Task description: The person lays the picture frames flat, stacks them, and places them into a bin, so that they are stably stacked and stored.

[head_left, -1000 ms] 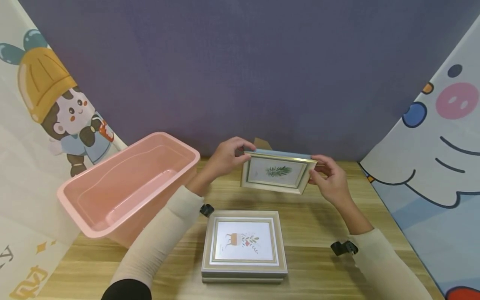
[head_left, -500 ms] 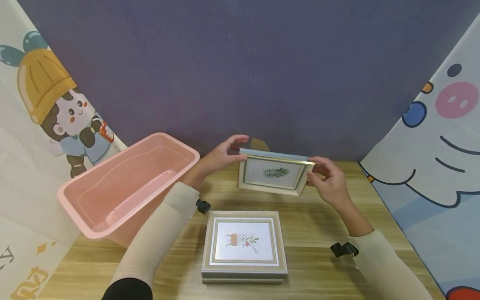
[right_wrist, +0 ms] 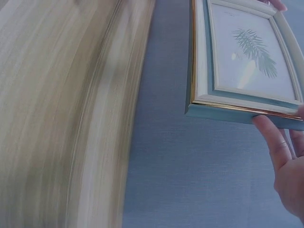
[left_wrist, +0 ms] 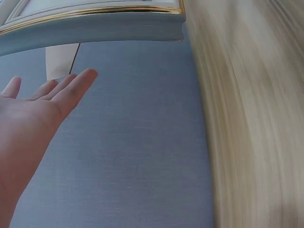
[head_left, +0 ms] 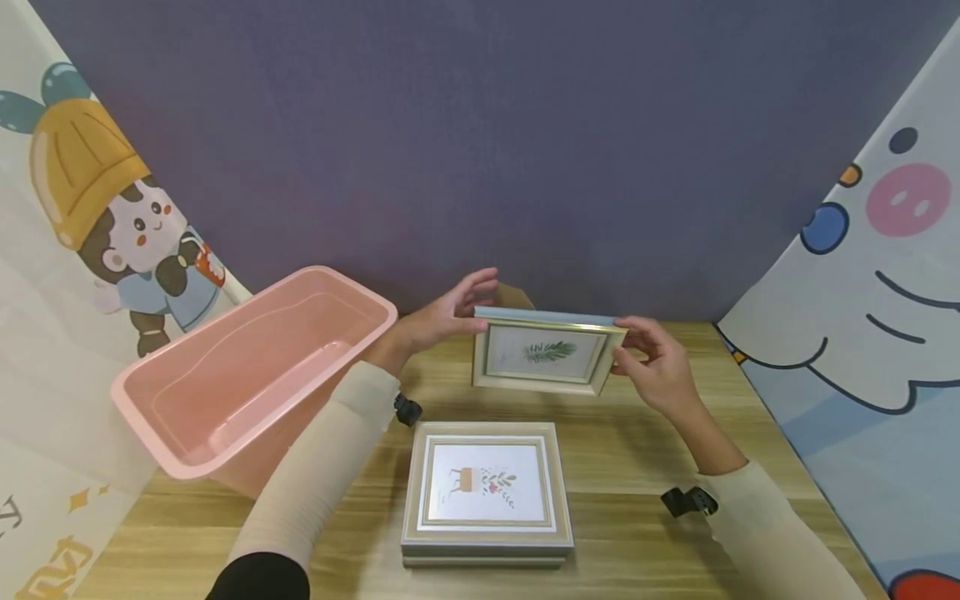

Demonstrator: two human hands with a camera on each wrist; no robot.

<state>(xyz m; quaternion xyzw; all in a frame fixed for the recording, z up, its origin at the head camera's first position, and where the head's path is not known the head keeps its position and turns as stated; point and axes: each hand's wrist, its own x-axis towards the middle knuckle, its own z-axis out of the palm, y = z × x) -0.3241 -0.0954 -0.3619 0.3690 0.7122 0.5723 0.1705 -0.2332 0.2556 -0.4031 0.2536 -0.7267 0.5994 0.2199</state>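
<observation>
A picture frame (head_left: 549,353) with a green leaf print is held up over the far part of the table, its front towards me. My right hand (head_left: 657,367) grips its right side, thumb in front and fingers behind the edge. By its upper left corner, my left hand (head_left: 442,321) has its fingers stretched out; in the left wrist view those fingers (left_wrist: 71,92) are straight and apart from the frame. Behind the frame a brown stand flap (head_left: 514,297) sticks out. Nearer me lies another frame (head_left: 487,533) with a deer-and-flowers print, face up on top of at least one more.
A pink plastic tub (head_left: 255,333) stands at the left, close to my left forearm. The wooden table (head_left: 630,533) ends at a dark blue-grey back wall (head_left: 480,150). Cartoon-printed panels (head_left: 847,333) flank both sides.
My left hand's fingers have come away from the frame's upper left corner and straightened. The held frame has shifted slightly left and down, with the right hand still gripping it.
</observation>
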